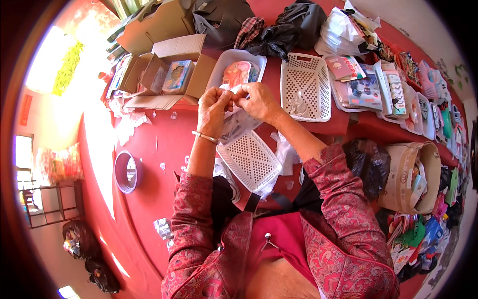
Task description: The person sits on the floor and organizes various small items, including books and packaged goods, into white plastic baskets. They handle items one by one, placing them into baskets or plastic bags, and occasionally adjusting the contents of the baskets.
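My left hand (214,110) and my right hand (257,100) meet in front of me, fingers pinched close together. Between and below them hangs a clear plastic bag (238,125), its top gathered at my fingertips. Whether anything lies inside the bag is hard to make out. Just beyond my hands stands a white tub (217,70) holding pink and orange packaged items (238,72). Beneath the bag, near my feet, a white perforated basket (250,162) sits tilted beside crumpled clear plastic (286,154).
A second white basket (305,82) holds a small clear wrapper. Open cardboard boxes (196,74) stand at the left, stacked booklets (366,89) at the right. A purple bin (128,172) is on the red floor. A cardboard carton (398,174) and black bag (367,162) sit near my right arm.
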The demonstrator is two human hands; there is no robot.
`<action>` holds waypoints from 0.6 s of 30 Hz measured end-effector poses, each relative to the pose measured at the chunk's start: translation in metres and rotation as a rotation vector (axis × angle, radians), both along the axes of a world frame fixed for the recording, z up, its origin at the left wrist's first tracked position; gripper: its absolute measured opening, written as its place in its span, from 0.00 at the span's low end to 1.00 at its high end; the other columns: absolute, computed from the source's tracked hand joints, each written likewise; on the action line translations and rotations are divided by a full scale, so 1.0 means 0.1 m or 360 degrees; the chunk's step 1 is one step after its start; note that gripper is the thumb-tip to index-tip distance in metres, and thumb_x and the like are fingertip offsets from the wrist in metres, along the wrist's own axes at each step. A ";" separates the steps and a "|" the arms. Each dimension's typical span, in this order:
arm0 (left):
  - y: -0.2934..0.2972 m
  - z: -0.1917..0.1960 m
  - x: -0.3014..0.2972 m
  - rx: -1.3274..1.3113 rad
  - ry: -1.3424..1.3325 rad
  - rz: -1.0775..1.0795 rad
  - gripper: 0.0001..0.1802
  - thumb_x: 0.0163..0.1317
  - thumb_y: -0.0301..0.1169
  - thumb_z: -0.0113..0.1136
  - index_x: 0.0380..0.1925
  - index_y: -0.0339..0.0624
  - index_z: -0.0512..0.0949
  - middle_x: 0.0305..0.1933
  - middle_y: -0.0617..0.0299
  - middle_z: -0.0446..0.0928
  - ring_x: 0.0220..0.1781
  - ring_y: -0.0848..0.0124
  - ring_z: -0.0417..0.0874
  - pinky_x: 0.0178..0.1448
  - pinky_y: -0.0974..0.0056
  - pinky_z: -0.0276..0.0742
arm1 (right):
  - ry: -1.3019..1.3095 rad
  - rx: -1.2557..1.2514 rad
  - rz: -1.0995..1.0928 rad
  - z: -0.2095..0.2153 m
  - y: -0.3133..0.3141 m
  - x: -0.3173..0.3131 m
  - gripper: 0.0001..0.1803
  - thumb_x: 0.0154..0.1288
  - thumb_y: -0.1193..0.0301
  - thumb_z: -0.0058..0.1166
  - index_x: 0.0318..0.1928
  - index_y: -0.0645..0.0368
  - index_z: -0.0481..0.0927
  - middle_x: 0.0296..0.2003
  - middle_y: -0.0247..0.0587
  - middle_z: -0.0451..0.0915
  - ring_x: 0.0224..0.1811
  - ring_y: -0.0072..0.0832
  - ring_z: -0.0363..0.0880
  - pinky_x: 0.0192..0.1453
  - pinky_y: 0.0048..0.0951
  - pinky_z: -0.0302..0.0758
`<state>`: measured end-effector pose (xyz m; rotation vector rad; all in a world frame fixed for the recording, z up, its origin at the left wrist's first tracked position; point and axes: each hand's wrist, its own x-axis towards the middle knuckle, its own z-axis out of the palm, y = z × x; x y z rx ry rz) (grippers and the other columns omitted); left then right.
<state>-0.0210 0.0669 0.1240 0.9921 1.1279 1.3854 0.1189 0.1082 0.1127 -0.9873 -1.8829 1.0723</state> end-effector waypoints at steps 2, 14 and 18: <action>0.06 -0.04 0.02 0.0018 0.0088 0.0053 0.09 0.57 0.27 0.55 0.21 0.36 0.70 0.24 0.61 0.74 0.22 0.79 0.70 0.27 0.76 0.67 | 0.0046 0.0037 -0.0061 0.00 -0.01 0.01 0.08 0.48 0.74 0.52 0.28 0.67 0.78 0.25 0.53 0.78 0.29 0.41 0.79 0.36 0.33 0.73; 0.25 -0.12 0.32 0.0188 0.1107 0.0314 0.08 0.49 0.29 0.60 0.22 0.33 0.76 0.25 0.55 0.77 0.26 0.68 0.77 0.33 0.65 0.72 | 0.0095 -0.0077 -0.0505 -0.17 0.23 0.36 0.09 0.46 0.72 0.53 0.25 0.67 0.75 0.24 0.50 0.77 0.30 0.40 0.77 0.36 0.35 0.72; 0.14 -0.06 0.45 0.0374 0.1381 0.0420 0.09 0.51 0.30 0.59 0.22 0.34 0.75 0.20 0.54 0.74 0.22 0.65 0.75 0.30 0.63 0.69 | 0.0039 0.0115 -0.0562 -0.20 0.21 0.35 0.09 0.48 0.70 0.51 0.24 0.65 0.74 0.23 0.50 0.77 0.27 0.43 0.76 0.34 0.38 0.72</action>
